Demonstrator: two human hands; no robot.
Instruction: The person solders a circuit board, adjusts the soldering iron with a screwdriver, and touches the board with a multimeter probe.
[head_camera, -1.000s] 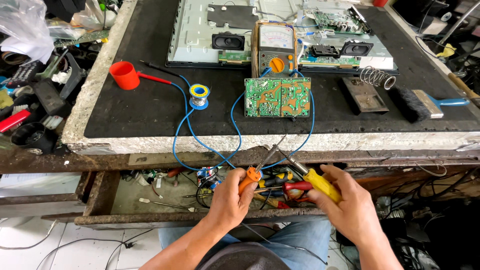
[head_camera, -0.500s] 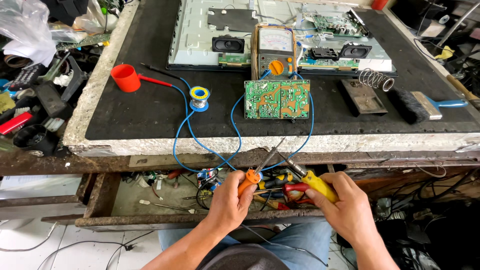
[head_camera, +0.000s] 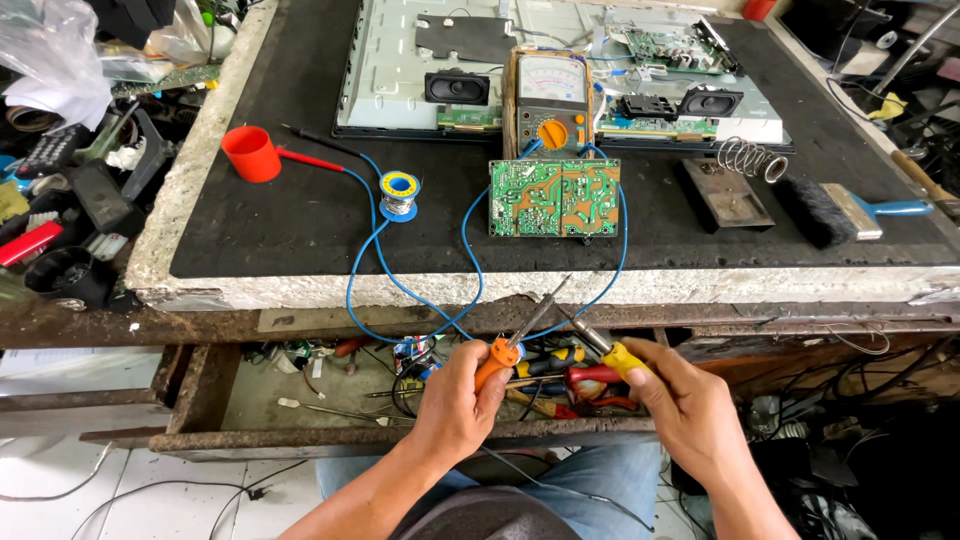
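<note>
The left hand (head_camera: 455, 405) is closed round the orange handle of a soldering iron (head_camera: 512, 342), whose metal shaft slants up and to the right toward the bench edge. The right hand (head_camera: 690, 405) grips a yellow-handled tool (head_camera: 610, 352), fingers wrapped round the grip, its dark shaft pointing up and to the left. The 2 shafts cross just in front of the bench's front edge, above an open drawer (head_camera: 200, 395). I cannot tell whether the tips touch.

The drawer under the hands is crowded with tools, a red-handled one (head_camera: 590, 376) lying just beside the right hand's thumb. Blue wires (head_camera: 365, 275) loop down over the bench edge toward the drawer.

On the black mat (head_camera: 290, 215) straight ahead lies a green circuit board (head_camera: 554, 197), flat, well apart from both hands. Just behind it stands an analogue multimeter (head_camera: 548, 100) with an orange dial, leaning against an opened flat-screen panel (head_camera: 400, 60) that shows 2 black speakers. Left of the board sits a spool of solder (head_camera: 398, 193), and farther left a red cup (head_camera: 249, 154) lying on its side. Right of the board are a dark metal stand with a coiled spring (head_camera: 745, 160) and a brush with a blue handle (head_camera: 850, 208). The person's knees in blue jeans (head_camera: 600, 475) show beneath the drawer.
</note>
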